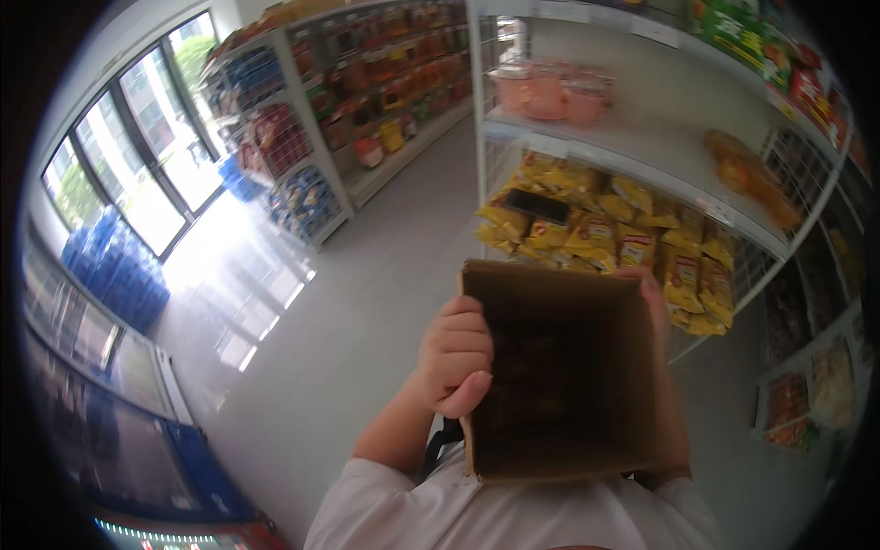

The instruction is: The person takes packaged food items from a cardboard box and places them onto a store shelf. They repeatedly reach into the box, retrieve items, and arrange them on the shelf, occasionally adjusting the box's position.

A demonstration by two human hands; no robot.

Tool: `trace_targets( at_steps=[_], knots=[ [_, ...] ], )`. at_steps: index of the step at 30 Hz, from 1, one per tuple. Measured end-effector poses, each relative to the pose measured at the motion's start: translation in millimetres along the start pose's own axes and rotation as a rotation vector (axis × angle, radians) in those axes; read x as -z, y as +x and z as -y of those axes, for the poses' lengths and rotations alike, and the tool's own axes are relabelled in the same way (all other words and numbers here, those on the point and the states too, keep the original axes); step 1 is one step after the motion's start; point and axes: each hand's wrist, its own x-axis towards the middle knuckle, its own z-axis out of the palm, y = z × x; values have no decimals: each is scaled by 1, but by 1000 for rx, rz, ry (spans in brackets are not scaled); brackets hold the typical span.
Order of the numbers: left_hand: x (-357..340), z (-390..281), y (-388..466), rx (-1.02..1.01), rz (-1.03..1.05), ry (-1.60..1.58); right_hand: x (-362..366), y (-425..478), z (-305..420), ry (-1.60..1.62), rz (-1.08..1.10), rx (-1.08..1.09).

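Observation:
An open cardboard box (550,278) is held up against my chest, its mouth facing the camera. My left hand (457,354) grips its left wall, fingers curled over the edge. On the opposite side my right hand (646,292) grasps the upper right edge, mostly hidden behind the cardboard. The inside is dark, so I cannot tell what it contains. Just beyond the box, yellow snack bags (591,234) fill a low shelf. A dark smartphone-like slab (537,206) lies on top of those bags.
Pink-wrapped packs (550,89) and an orange-brown package (753,179) sit on the shelf above. Another stocked rack (392,82) stands farther back. Glass doors (148,151), blue-wrapped bottle packs (113,268) and chest freezers (124,426) line the left. Grey floor (295,385) stretches between.

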Motion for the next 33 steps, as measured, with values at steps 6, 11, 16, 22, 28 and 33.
trace_targets(
  at_steps=[6, 11, 16, 22, 28, 33],
  knots=[
    [-15, 27, 6, 17, -18, -53, 34, 29, -32, 122, -44, -108],
    [-21, 56, 1, 49, -134, -74, 35, 44, -42, 204, 16, -123],
    [-33, 25, 11, -34, -139, -108, 36, 31, -19, 308, 62, -137],
    [-36, 29, 7, 4, -228, -105, 69, 49, 25, -878, -46, 309],
    [-16, 7, 13, -57, -37, -54, 146, 163, 142, -1715, -294, 837],
    [-12, 41, -5, 8, -251, -106, 250, 222, 193, -2067, -464, 317]
  ],
)
